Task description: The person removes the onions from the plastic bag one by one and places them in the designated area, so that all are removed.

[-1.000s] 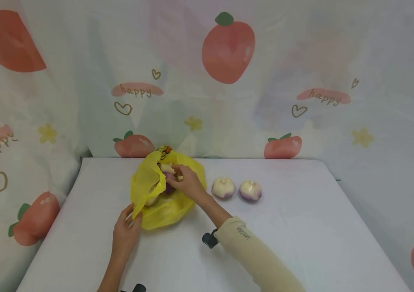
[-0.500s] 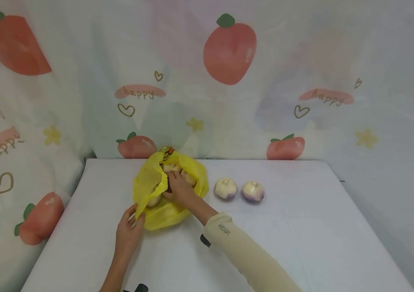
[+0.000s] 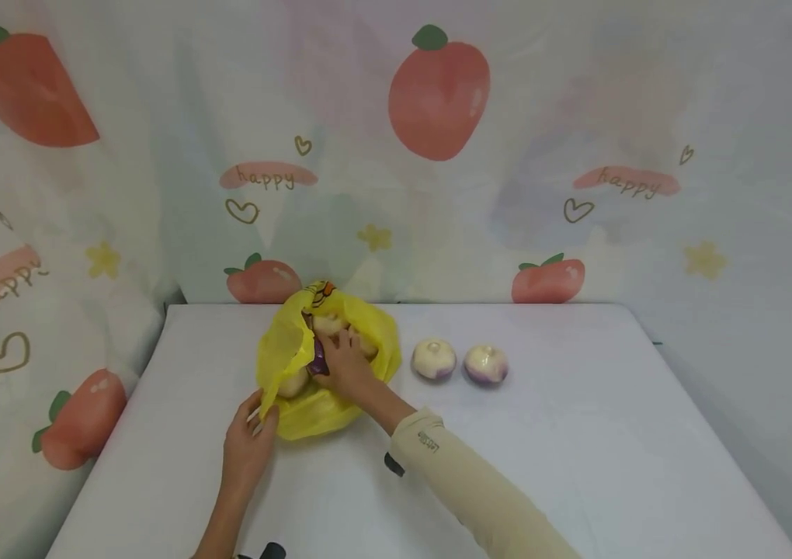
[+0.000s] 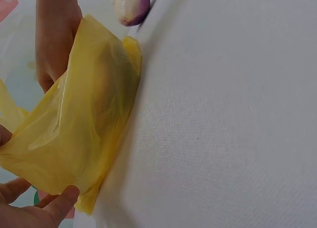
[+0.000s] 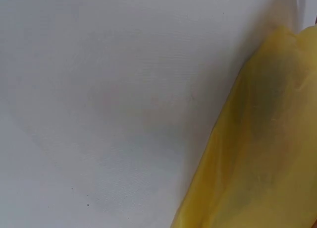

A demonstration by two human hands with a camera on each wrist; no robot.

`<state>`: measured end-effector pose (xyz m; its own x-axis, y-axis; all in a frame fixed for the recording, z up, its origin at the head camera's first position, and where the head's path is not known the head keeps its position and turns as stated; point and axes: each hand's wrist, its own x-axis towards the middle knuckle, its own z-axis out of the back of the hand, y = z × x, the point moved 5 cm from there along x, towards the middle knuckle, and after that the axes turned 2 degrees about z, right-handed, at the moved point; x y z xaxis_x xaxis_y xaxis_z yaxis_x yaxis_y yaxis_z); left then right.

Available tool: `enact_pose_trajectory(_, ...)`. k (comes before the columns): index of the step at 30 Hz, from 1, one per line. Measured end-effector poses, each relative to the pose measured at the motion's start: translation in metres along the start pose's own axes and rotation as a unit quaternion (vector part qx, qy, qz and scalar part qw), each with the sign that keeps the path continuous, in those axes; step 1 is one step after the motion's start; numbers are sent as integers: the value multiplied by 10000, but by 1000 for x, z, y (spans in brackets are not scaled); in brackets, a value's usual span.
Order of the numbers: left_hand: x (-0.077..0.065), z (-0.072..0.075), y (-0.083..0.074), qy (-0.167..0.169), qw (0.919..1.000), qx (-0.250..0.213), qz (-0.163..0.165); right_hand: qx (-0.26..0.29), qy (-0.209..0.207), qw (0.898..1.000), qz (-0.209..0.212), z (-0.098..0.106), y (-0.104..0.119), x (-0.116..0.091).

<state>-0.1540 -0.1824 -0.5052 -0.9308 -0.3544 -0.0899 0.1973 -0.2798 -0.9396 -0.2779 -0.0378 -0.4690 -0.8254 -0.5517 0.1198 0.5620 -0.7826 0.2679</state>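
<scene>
A yellow plastic bag lies at the left back of the table, its mouth facing up and left. My left hand holds the bag's near left edge between thumb and fingers; the left wrist view shows the fingers on the film. My right hand reaches into the mouth, thumb and forefinger around a glossy dark purple vegetable. Its other fingertips are partly hidden. Pale round vegetables show around it, one behind the hand and another near the front. In the right wrist view the bag hides the hand.
Two white-and-purple turnips stand side by side on the white table, right of the bag. A fruit-printed cloth hangs behind the table and at its sides.
My right hand has gone deeper into the bag and slightly left, and the purple vegetable has shifted left with it. My left hand keeps its hold on the edge.
</scene>
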Motion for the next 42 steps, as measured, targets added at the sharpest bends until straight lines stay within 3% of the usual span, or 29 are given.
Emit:
enact_pose_trajectory(7,-1,-1,1,-47,10000,10,25,648,78,9975,-267,-4,-1,-4)
enact_pose_trajectory(12,-1,-2,-1,-59,10000,30,33,736,174,9957,-528,-10,-2,-3)
enact_pose_trajectory(21,-3,-2,-2,27,10000,48,58,986,253,9930,-597,-10,-3,-7)
enact_pose_trajectory(31,-2,-2,0,24,9999,-6,112,913,131,9952,-329,-8,-3,-8)
enact_pose_trajectory(42,-2,-2,1,79,9998,-85,159,916,174,9934,-672,-5,-5,-9)
